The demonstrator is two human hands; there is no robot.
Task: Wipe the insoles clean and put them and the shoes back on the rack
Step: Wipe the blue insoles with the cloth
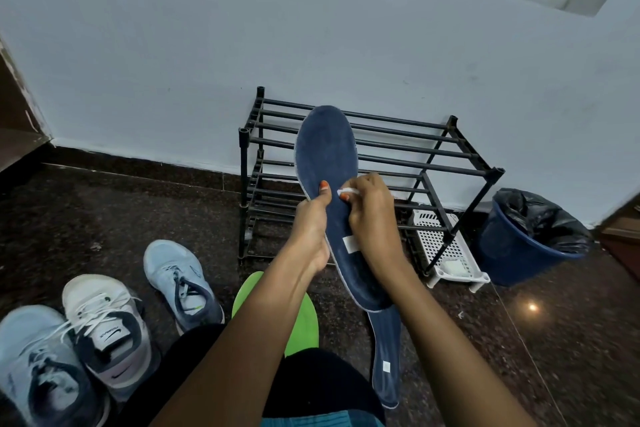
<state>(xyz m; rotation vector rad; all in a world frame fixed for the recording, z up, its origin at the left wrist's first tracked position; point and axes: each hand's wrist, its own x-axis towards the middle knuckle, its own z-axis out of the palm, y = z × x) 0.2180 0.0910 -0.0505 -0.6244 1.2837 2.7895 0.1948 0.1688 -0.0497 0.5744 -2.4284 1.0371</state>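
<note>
The left hand (311,229) holds a long blue insole (327,149) up in front of the black rack (415,142), gripping its side edge with the thumb on top. The right hand (370,215) pinches a small white wipe (346,191) and presses it on the middle of the insole. The insole looks light, thin and bendy, so it would likely flop if held by one end. A grip at the middle edge should keep it steady. A second blue insole (386,357) and a green insole (298,315) lie on the floor, near three shoes (107,329).
</note>
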